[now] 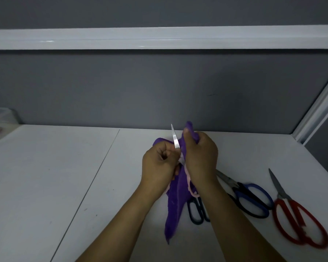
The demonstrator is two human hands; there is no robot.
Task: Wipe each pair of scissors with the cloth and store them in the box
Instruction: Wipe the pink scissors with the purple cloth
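Observation:
My left hand point(159, 165) grips a pair of scissors whose bare blade point(175, 138) points up and away; its handle is hidden inside the fist. My right hand point(201, 157) grips the purple cloth point(175, 205) and holds it pressed around the other blade. The cloth's long end hangs down to the white table point(64, 176). Three more pairs lie on the table to the right: black-handled scissors point(196, 212) partly under my right forearm, blue-handled scissors point(252, 199), and red-handled scissors point(299, 224).
A clear plastic box point(0, 121) sits at the far left edge of the table, blurred. A grey partition wall with a white rail point(159, 38) runs behind the table, and a side partition closes off the right.

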